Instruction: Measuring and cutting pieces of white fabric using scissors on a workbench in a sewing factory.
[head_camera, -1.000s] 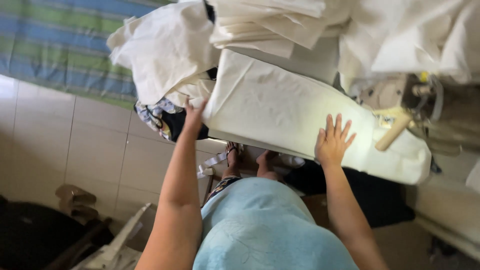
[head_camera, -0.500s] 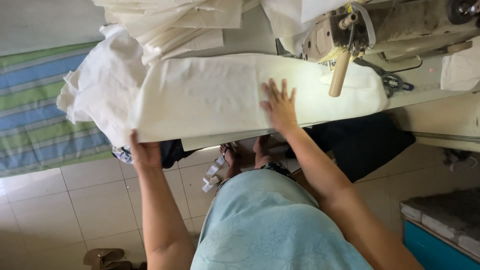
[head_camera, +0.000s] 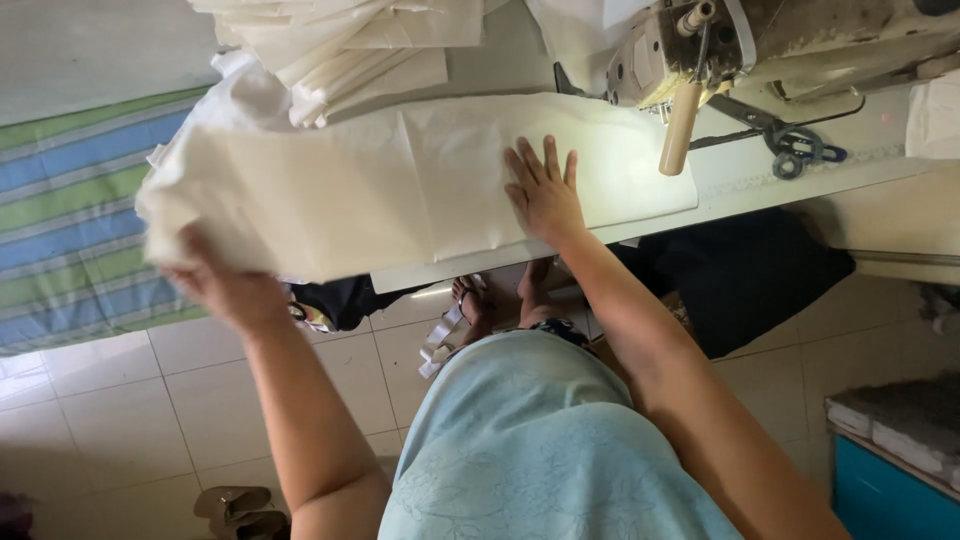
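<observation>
Hands: two, both bare
Right hand (head_camera: 545, 190): open, fingers spread, flat on the cream fabric panel (head_camera: 400, 190)
Left hand (head_camera: 225, 285): gripping that panel's overhanging end – blurred
Panel: one, across the sewing table (head_camera: 790, 185)
Sewing machine (head_camera: 760, 45): one
Folded cream fabric stack (head_camera: 350, 45): one, behind the panel
Scissors (head_camera: 800, 155): one pair

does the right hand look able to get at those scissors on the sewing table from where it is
Probably yes. The right hand lies flat on the cream cloth, and the scissors lie in the open on the table further right. Only the machine's hanging wooden handle stands between them, above the tabletop.
</observation>
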